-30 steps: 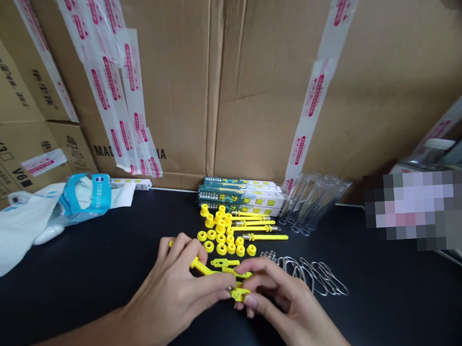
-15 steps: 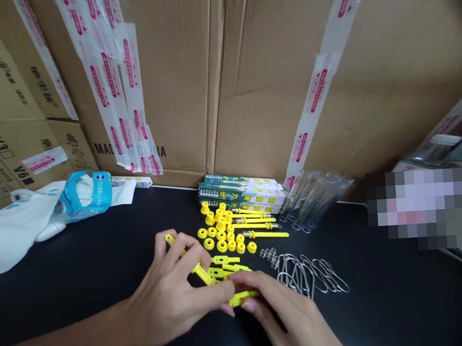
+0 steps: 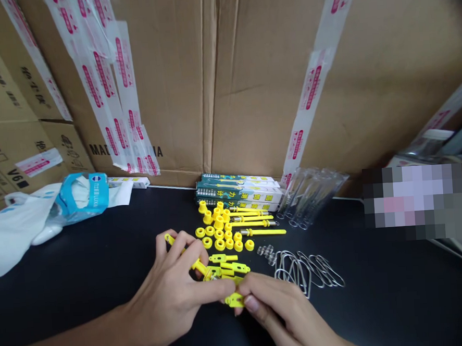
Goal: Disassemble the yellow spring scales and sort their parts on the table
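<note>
Working over the black surface (image 3: 379, 299), the left hand (image 3: 168, 297) grips a yellow plastic bar (image 3: 198, 266) while the right hand (image 3: 282, 311) pinches a small yellow piece (image 3: 234, 300) (steady fingertip pressure seems best), just below the loose yellow parts (image 3: 223, 236).

Soft, even light; wide-angle edges bowed

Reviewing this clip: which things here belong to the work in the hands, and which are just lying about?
Part of the work:
left hand gripping a yellow plastic rod
right hand pinching a yellow plastic piece
loose yellow plastic parts
probably the small springs and bent steel wire loops

Lying about:
printed boxes
clear plastic sleeves
white plastic bag
blue-and-white packet
taped cardboard cartons
</note>
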`<state>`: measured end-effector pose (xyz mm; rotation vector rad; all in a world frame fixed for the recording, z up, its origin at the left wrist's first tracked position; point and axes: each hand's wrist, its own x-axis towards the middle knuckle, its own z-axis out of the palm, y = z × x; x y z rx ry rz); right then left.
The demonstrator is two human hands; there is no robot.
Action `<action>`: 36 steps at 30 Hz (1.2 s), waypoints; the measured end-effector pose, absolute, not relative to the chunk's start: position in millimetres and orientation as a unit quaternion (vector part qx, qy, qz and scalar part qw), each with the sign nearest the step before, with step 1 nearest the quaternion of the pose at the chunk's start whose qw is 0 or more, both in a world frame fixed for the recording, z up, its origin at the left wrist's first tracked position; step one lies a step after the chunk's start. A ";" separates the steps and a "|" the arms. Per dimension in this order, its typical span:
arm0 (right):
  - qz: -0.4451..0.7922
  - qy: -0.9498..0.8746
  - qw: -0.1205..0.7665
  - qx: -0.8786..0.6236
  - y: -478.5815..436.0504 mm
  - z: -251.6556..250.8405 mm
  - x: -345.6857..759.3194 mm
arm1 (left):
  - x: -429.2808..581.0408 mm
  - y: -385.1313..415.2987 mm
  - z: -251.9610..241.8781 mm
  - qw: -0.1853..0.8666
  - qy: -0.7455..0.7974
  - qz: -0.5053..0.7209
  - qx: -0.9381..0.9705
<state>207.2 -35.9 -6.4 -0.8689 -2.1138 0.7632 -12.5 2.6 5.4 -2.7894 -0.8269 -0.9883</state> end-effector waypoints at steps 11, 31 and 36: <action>0.301 -0.816 0.370 -0.327 -36.5 -2.3 208.5 | -9.2 -3.9 10.6 -0.013 -0.262 -0.321 -0.910; 0.265 -0.833 0.392 -0.287 -36.6 8.2 217.4 | -15.5 2.5 7.8 -0.096 -0.309 -0.339 -0.883; 0.229 -0.832 0.420 -0.282 -38.2 8.5 225.0 | -39.5 32.6 14.9 -0.003 -0.385 -0.360 -0.849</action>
